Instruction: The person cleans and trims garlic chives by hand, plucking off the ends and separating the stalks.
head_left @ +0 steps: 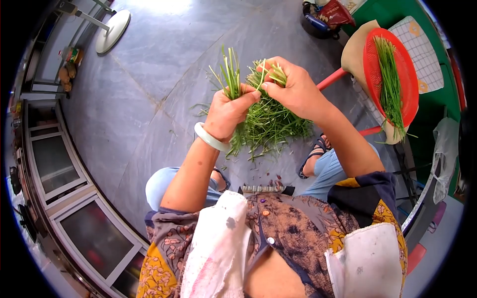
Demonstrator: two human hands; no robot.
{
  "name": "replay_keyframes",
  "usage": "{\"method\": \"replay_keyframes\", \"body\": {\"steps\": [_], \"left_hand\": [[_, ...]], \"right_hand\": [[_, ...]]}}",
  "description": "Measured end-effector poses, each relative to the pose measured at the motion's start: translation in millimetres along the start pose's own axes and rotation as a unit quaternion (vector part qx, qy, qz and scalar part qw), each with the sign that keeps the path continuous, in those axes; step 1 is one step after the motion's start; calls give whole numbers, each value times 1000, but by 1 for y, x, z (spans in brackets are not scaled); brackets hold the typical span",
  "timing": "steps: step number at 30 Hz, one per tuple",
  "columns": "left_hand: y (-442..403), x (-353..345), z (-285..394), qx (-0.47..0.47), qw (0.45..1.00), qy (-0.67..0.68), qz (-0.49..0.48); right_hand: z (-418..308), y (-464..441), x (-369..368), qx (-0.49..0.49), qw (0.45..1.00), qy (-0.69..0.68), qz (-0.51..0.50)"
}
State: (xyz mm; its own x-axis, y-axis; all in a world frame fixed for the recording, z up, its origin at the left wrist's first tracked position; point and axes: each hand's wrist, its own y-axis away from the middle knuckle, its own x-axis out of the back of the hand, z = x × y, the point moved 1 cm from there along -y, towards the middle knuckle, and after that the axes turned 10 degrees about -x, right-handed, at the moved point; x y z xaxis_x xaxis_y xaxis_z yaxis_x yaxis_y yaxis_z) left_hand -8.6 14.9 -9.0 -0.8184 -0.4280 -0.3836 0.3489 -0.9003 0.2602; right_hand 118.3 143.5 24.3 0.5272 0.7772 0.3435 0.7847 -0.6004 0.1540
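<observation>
My left hand (229,110), with a pale bangle (212,137) at the wrist, is closed around a small bunch of green chives (230,74) whose cut ends point upward. My right hand (297,92) is closed on a few chive stalks (276,75), its thumb and forefinger pinching one close to the left fingertips. Below both hands, a loose heap of chives (273,124) lies on the grey floor, its top partly hidden by the right hand. More chives (390,79) are laid lengthwise in a red basket (368,64) at the right.
The basket rests on a red stool (332,79) with brown card (352,47) beneath it. A blue pot (318,24) stands at the back right. Glass-fronted cabinets (94,233) line the left side, and a white round stand base (114,31) is at the back left.
</observation>
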Motion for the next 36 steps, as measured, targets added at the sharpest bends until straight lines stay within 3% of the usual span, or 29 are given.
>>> {"method": "replay_keyframes", "body": {"steps": [5,8,19,22,26,30,36], "left_hand": [[0,-6,2,-8,999,-46,-1],[2,-9,4,3,998,-55,-7],[6,-2,3,20,999,25,-22],[7,2,4,10,999,46,-16],[9,4,6,-3,998,59,-8],[8,-1,5,3,998,61,-21],[8,-5,2,-9,999,35,-5]], "right_hand": [[2,2,-1,29,994,94,53],[-3,2,3,-14,996,68,62],[30,-24,44,39,976,19,214],[28,-19,53,-13,993,51,104],[8,-5,31,-104,991,-62,-65],[-8,4,2,-110,966,-226,-60],[6,4,-7,-80,977,-192,-43]]}}
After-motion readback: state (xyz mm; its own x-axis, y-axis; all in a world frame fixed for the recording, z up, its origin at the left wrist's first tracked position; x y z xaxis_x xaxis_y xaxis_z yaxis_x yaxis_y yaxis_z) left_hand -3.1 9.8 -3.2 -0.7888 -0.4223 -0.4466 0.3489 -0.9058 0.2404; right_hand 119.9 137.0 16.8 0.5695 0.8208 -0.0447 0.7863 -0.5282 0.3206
